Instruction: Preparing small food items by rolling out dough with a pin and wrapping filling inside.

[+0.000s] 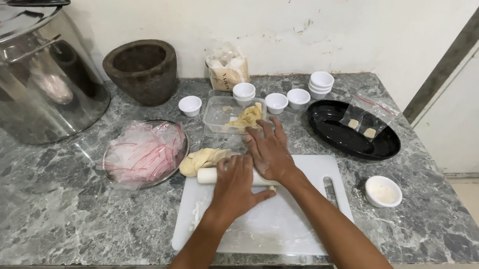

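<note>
- My left hand (235,185) and right hand (269,151) press flat, fingers spread, on the white rolling pin (208,175).
- The dough (203,159) hangs off the cutting board (277,223) edge – a hard push could drag it onto the desk (35,189).

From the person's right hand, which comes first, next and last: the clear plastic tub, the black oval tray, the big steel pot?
1. Clear plastic tub, just beyond the right hand.
2. Black oval tray, to its right.
3. Big steel pot, far left.

bare board (277,229) near, clear tub (220,117) beyond
</note>
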